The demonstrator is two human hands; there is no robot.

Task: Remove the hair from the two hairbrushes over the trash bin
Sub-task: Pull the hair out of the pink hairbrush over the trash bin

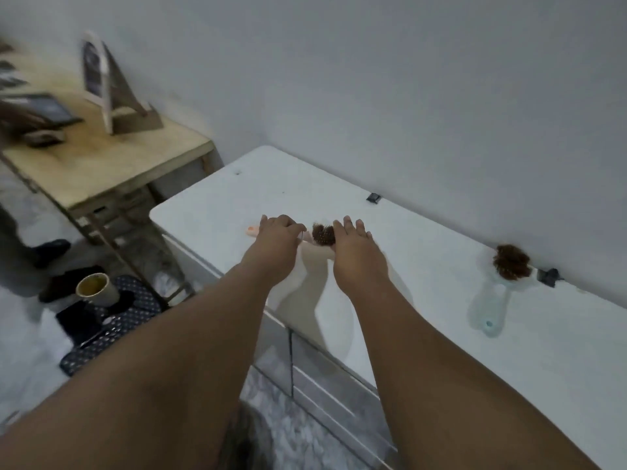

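Note:
A pink hairbrush (322, 235) lies on the white dresser top (424, 300), its head clogged with brown hair and its handle pointing left. My left hand (278, 234) is over the handle with fingers curled down around it. My right hand (351, 239) rests at the right side of the brush head, fingers straight and spread. A light blue hairbrush (505, 273), also matted with brown hair, lies farther right near the wall, handle toward me. A black perforated bin (129, 310) stands on the floor to the left of the dresser.
A cup (93, 288) and dark items sit on the bin. A wooden table (101, 161) at left carries a standing mirror (96, 67) and a tablet. A person's dark shoe (51, 249) is on the floor. Small black clips (373, 198) lie by the wall.

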